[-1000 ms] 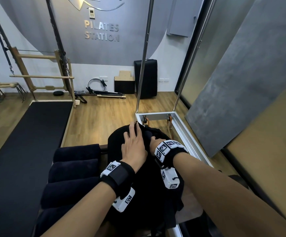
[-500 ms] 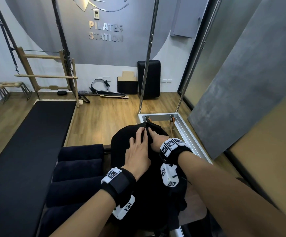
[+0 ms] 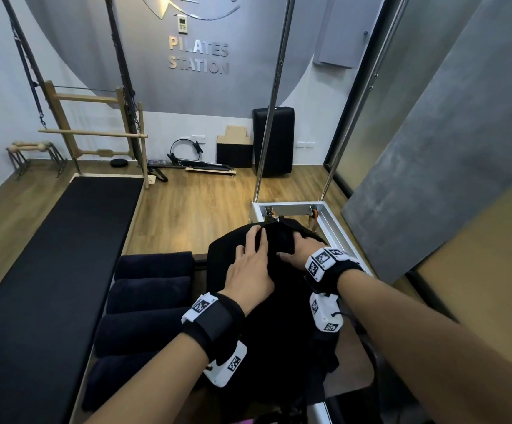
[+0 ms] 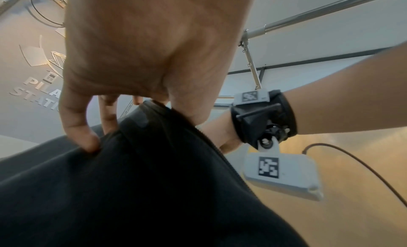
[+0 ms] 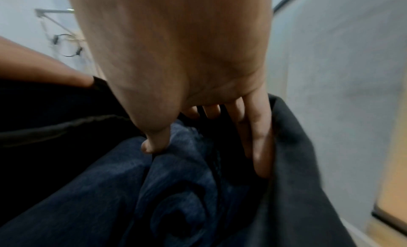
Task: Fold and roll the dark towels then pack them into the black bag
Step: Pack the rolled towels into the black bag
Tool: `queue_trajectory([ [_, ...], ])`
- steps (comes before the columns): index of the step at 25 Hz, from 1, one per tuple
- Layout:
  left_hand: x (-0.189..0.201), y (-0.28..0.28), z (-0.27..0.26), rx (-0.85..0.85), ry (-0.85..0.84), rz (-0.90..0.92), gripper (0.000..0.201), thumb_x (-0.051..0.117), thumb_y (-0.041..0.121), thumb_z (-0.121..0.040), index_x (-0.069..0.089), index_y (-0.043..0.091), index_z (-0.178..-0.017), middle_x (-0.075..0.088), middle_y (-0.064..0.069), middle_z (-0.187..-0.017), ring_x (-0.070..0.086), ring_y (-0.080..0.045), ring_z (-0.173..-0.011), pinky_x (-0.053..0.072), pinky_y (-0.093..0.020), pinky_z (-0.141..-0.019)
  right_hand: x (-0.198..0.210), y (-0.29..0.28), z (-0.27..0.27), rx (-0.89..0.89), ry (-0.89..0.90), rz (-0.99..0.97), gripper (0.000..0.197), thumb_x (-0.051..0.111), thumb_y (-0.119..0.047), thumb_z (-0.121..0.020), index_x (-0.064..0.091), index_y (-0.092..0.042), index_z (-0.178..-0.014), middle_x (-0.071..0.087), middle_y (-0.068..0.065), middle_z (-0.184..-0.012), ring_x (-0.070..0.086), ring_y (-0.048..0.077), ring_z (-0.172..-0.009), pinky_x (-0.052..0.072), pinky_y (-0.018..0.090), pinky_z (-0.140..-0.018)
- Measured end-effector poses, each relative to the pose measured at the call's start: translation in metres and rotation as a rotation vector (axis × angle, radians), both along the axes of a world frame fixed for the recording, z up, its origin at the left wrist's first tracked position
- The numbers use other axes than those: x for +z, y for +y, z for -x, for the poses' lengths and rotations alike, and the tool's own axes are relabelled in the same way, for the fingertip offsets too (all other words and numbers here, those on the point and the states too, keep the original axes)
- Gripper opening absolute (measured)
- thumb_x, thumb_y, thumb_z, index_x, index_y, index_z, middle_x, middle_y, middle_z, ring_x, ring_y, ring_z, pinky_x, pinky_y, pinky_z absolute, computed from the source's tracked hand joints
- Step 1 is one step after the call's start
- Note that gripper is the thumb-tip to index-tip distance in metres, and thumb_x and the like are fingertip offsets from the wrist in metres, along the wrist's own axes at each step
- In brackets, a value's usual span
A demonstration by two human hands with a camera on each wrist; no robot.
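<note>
The black bag (image 3: 267, 332) stands upright in front of me with its top open. My left hand (image 3: 248, 264) lies over the bag's top and pinches the rim fabric (image 4: 154, 146) beside the zipper, thumb against fingers. My right hand (image 3: 297, 249) reaches into the opening. In the right wrist view its fingers (image 5: 259, 146) lie straight between a rolled dark blue towel (image 5: 176, 198) and the bag's wall (image 5: 297, 163), while the thumb presses on the roll. Several more rolled dark towels (image 3: 150, 289) lie stacked just left of the bag.
A long black padded mat (image 3: 50, 270) runs along the left. A metal frame (image 3: 325, 215) with two upright poles stands right behind the bag. A grey panel (image 3: 432, 179) leans at the right. Wooden floor (image 3: 193, 203) lies beyond.
My right hand has shifted rightward and deeper into the bag's opening. My left hand has slid a little forward along the top and keeps hold of the rim.
</note>
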State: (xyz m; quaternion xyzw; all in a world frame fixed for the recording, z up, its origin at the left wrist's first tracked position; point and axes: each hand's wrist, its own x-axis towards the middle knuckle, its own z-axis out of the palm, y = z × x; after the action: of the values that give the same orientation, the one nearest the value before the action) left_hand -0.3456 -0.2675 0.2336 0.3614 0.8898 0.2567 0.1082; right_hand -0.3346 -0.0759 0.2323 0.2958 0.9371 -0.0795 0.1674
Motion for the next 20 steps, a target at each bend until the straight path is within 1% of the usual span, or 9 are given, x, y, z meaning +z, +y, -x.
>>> queue_trajectory([
  [3, 0.002, -0.001, 0.003, -0.012, -0.031, 0.015, 0.101, 0.062, 0.005, -0.089, 0.002, 0.016, -0.168, -0.012, 0.007, -0.168, 0.036, -0.033, -0.131, 0.054, -0.043, -0.095, 0.03, -0.001, -0.031, 0.17, -0.151, -0.075, 0.061, 0.062, -0.065, -0.093, 0.058, -0.014, -0.125, 0.068, 0.007, -0.119, 0.066, 0.027, -0.104, 0.054, 0.039, -0.086],
  [5, 0.005, -0.002, 0.002, -0.005, -0.026, 0.028, 0.098, 0.062, 0.006, -0.089, 0.005, 0.016, -0.168, -0.01, 0.005, -0.169, 0.034, -0.034, -0.134, 0.053, -0.043, -0.096, 0.045, -0.008, -0.056, 0.314, -0.304, -0.051, 0.059, 0.062, -0.065, -0.093, 0.067, -0.011, -0.118, 0.067, 0.004, -0.108, 0.065, 0.026, -0.1, 0.051, 0.039, -0.093],
  [6, 0.006, -0.002, 0.001, -0.001, -0.019, 0.033, 0.094, 0.061, 0.008, -0.09, 0.009, 0.016, -0.168, -0.009, 0.003, -0.169, 0.032, -0.034, -0.137, 0.052, -0.045, -0.098, 0.052, -0.012, -0.069, 0.379, -0.384, -0.025, 0.063, 0.058, -0.069, -0.093, 0.071, -0.012, -0.117, 0.068, 0.003, -0.106, 0.064, 0.025, -0.104, 0.045, 0.042, -0.107],
  [8, 0.008, -0.005, -0.004, -0.027, 0.026, 0.058, 0.083, 0.059, 0.013, -0.094, 0.019, 0.019, -0.166, -0.007, 0.0, -0.17, 0.021, -0.035, -0.148, 0.047, -0.052, -0.107, 0.065, -0.021, -0.09, 0.488, -0.51, -0.034, 0.068, 0.054, -0.075, -0.092, 0.071, -0.018, -0.124, 0.072, 0.0, -0.112, 0.062, 0.023, -0.118, 0.013, 0.052, -0.125],
  [12, 0.007, -0.017, -0.025, -0.265, 0.257, 0.071, 0.044, 0.057, 0.047, -0.103, 0.059, 0.034, -0.145, -0.001, 0.005, -0.175, -0.015, -0.023, -0.161, 0.015, -0.07, -0.121, 0.086, -0.027, -0.105, 0.582, -0.403, -0.07, 0.03, 0.068, -0.034, -0.098, 0.069, -0.034, -0.128, 0.069, -0.007, -0.128, 0.053, 0.018, -0.133, -0.01, 0.071, -0.12],
  [14, 0.007, -0.026, -0.033, -0.462, 0.199, 0.11, 0.047, 0.052, 0.067, -0.1, 0.072, 0.036, -0.127, 0.026, 0.015, -0.168, -0.002, -0.01, -0.161, -0.004, -0.074, -0.12, 0.093, -0.025, -0.108, 0.593, -0.291, -0.055, 0.027, 0.062, -0.018, -0.1, 0.073, -0.034, -0.119, 0.07, -0.012, -0.123, 0.055, 0.014, -0.129, -0.014, 0.073, -0.116],
  [16, 0.011, -0.035, -0.035, -0.554, 0.051, 0.173, 0.043, 0.06, 0.066, -0.096, 0.075, 0.033, -0.118, 0.056, 0.026, -0.136, 0.03, 0.001, -0.148, -0.016, -0.069, -0.119, 0.097, -0.02, -0.113, 0.576, -0.212, -0.023, 0.027, 0.057, -0.014, -0.1, 0.073, -0.033, -0.11, 0.07, -0.015, -0.114, 0.057, 0.011, -0.122, -0.018, 0.072, -0.114],
  [18, 0.017, -0.04, -0.031, -0.552, 0.006, 0.121, 0.013, 0.069, 0.047, -0.098, 0.075, 0.036, -0.103, 0.063, 0.029, -0.1, 0.048, 0.006, -0.12, -0.011, -0.063, -0.122, 0.1, -0.014, -0.116, 0.551, -0.145, 0.012, 0.028, 0.053, -0.013, -0.103, 0.068, -0.036, -0.107, 0.067, -0.017, -0.103, 0.059, 0.008, -0.111, -0.02, 0.069, -0.115],
  [20, 0.023, -0.044, -0.028, -0.509, 0.04, -0.012, 0.006, 0.07, 0.034, -0.1, 0.073, 0.035, -0.095, 0.064, 0.024, -0.091, 0.051, 0.004, -0.108, -0.003, -0.056, -0.122, 0.102, -0.008, -0.117, 0.545, -0.063, 0.018, 0.036, 0.047, -0.007, -0.102, 0.058, -0.041, -0.104, 0.066, -0.013, -0.09, 0.06, 0.003, -0.096, -0.019, 0.066, -0.116],
])
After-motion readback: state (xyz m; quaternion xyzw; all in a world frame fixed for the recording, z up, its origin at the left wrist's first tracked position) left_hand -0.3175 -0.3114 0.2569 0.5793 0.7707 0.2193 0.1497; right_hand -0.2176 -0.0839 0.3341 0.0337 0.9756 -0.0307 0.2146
